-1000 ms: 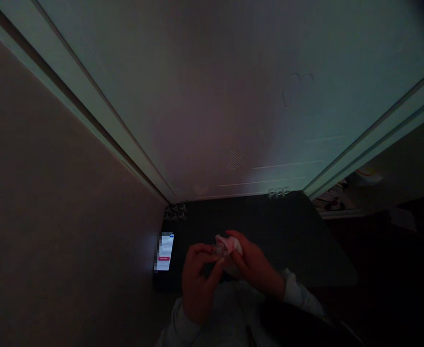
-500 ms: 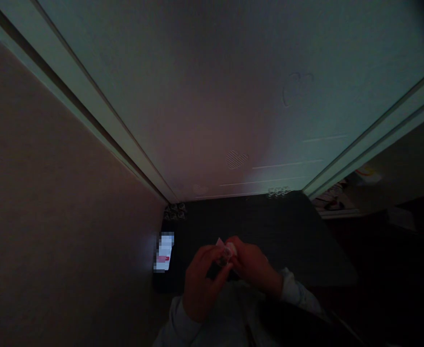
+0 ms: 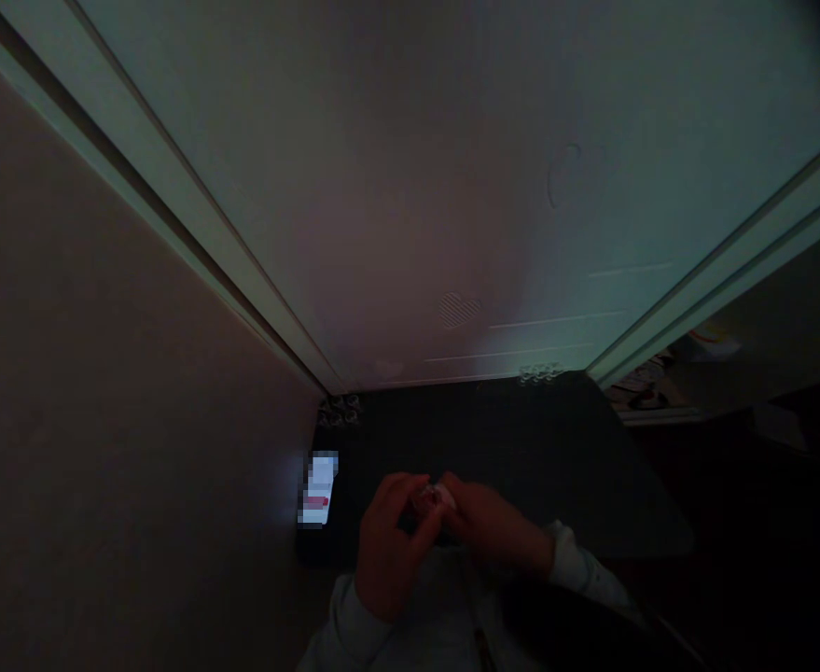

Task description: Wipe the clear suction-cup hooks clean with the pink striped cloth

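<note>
a small clear piece (image 3: 422, 500), its exact shape lost in the dim light, is held up between the two hands above the near half of the dark tabletop (image 3: 521, 448), with a bunched pink-and-white cloth (image 3: 445, 496) against it on its three o'clock side. the left hand (image 3: 385, 546) comes in from eight o'clock, back of the hand up and wrist bent; its index finger arches over the far side and its thumb reaches along the near side, a gap showing between them nearer the palm, with their tips clamped on the clear piece. the right hand (image 3: 486, 518) comes from between three and four o'clock, wrist nearly straight, knuckles up, its fingers curled together and pinched on the cloth; the lower fingers are hidden, so i cannot tell how they lie. both forearms angle in from the near edge in light sleeves (image 3: 587, 569), the left one steeper, the right one flatter. at nine o'clock from the piece, well apart from the left hand, a phone (image 3: 321, 487) lies with its screen lit. toward ten or eleven o'clock sits a cluster of little clear cup-like pieces (image 3: 340, 411), and between one and two o'clock a similar group (image 3: 539, 373) stands by the pale panel (image 3: 410, 224).
</note>
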Demonstrator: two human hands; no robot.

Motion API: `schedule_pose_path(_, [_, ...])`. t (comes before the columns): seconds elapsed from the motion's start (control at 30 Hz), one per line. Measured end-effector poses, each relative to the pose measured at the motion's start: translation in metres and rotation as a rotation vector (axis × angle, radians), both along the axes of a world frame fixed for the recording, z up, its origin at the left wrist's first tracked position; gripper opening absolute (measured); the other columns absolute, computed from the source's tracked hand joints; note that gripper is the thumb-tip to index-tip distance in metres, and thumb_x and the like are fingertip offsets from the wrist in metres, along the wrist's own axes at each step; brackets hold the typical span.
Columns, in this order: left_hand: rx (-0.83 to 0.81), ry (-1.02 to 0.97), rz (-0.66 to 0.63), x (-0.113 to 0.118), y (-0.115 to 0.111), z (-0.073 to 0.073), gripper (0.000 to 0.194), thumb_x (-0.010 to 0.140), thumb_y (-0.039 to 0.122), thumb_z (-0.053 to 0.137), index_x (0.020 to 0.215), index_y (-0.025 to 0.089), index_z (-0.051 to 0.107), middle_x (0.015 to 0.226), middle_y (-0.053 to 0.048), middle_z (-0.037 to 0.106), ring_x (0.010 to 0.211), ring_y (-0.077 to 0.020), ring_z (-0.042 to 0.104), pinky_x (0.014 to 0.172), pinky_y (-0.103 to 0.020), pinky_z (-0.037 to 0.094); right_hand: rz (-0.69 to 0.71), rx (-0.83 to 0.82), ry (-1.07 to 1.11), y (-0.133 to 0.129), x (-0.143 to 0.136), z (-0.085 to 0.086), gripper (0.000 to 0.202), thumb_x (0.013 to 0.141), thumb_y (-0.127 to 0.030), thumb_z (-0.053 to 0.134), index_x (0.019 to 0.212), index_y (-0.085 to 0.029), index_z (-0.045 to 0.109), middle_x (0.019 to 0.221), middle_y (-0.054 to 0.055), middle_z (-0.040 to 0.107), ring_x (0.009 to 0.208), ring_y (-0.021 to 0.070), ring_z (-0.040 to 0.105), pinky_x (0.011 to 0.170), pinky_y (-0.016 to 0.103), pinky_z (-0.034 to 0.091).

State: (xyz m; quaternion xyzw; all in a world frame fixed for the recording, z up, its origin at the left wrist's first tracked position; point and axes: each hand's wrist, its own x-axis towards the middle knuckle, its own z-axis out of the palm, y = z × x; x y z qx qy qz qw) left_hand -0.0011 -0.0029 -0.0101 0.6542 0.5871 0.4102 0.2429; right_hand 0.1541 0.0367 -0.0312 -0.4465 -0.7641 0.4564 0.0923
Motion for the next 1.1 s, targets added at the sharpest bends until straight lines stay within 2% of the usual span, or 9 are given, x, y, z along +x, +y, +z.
schedule_pose_path(0.1, [0.002, 0.004, -0.019, -0.002, 0.000, 0.000, 0.022, 0.075, 0.019, 0.068, 0.097, 0.014, 0.066, 0.091, -0.010, 0.066, 0.080, -0.0197, 0.066, 0.068, -0.030, 0.057, 0.044, -0.057, 0.090, 0.000, 0.006, -0.001, 0.028, 0.094, -0.035, 0.035, 0.095, -0.014, 0.053, 0.089, 0.012, 0.066, 0.074, 0.0197, 0.062, 0.063, 0.027, 0.040])
schedule_pose_path(0.27, [0.014, -0.001, -0.087, -0.004, 0.001, 0.003, 0.025, 0.078, 0.019, 0.065, 0.102, 0.014, 0.066, 0.097, -0.011, 0.068, 0.089, -0.0216, 0.066, 0.077, -0.034, 0.057, 0.063, -0.129, 0.270, 0.003, 0.016, -0.001, 0.031, 0.094, -0.036, 0.033, 0.103, -0.015, 0.054, 0.103, 0.011, 0.063, 0.092, 0.0205, 0.060, 0.080, 0.032, 0.043])
schedule_pose_path(0.4, [0.034, -0.012, -0.164, -0.005, 0.003, 0.008, 0.026, 0.079, 0.017, 0.063, 0.105, 0.017, 0.065, 0.102, -0.010, 0.069, 0.095, -0.0211, 0.065, 0.083, -0.033, 0.055, -0.038, -0.199, 0.408, 0.003, 0.017, -0.004, 0.036, 0.093, -0.043, 0.033, 0.104, -0.015, 0.053, 0.099, 0.009, 0.062, 0.090, 0.0200, 0.058, 0.080, 0.034, 0.045])
schedule_pose_path(0.57, [0.079, -0.049, -0.335, -0.004, 0.002, 0.015, 0.037, 0.080, 0.011, 0.062, 0.115, 0.022, 0.060, 0.114, -0.008, 0.067, 0.100, -0.0176, 0.065, 0.085, -0.028, 0.055, -0.230, -0.287, 0.583, -0.001, 0.016, -0.012, 0.040, 0.092, -0.050, 0.037, 0.103, -0.017, 0.057, 0.099, 0.007, 0.063, 0.093, 0.0197, 0.058, 0.084, 0.034, 0.044])
schedule_pose_path(0.77, [0.098, -0.023, -0.352, -0.004, -0.001, 0.015, 0.034, 0.079, 0.009, 0.061, 0.110, 0.022, 0.061, 0.111, -0.008, 0.069, 0.104, -0.0189, 0.064, 0.090, -0.031, 0.052, -0.327, -0.274, 0.544, -0.001, 0.011, -0.012, 0.037, 0.091, -0.049, 0.038, 0.092, -0.018, 0.058, 0.093, 0.006, 0.063, 0.090, 0.0199, 0.058, 0.083, 0.034, 0.044])
schedule_pose_path(0.97, [0.081, 0.011, -0.425, -0.002, -0.001, 0.014, 0.030, 0.080, 0.008, 0.059, 0.108, 0.021, 0.061, 0.107, -0.008, 0.069, 0.102, -0.0177, 0.063, 0.089, -0.029, 0.052, -0.444, -0.284, 0.491, 0.000, 0.006, -0.008, 0.033, 0.088, -0.044, 0.040, 0.087, -0.018, 0.060, 0.088, 0.006, 0.065, 0.088, 0.0215, 0.058, 0.084, 0.037, 0.044])
schedule_pose_path(1.1, [0.052, -0.021, -0.434, -0.001, -0.002, 0.011, 0.031, 0.080, 0.007, 0.058, 0.107, 0.021, 0.062, 0.110, -0.009, 0.066, 0.103, -0.0180, 0.062, 0.089, -0.029, 0.051, -0.467, -0.314, 0.520, 0.002, 0.007, -0.004, 0.026, 0.082, -0.041, 0.050, 0.082, -0.019, 0.064, 0.091, 0.006, 0.067, 0.094, 0.0235, 0.058, 0.086, 0.037, 0.043])
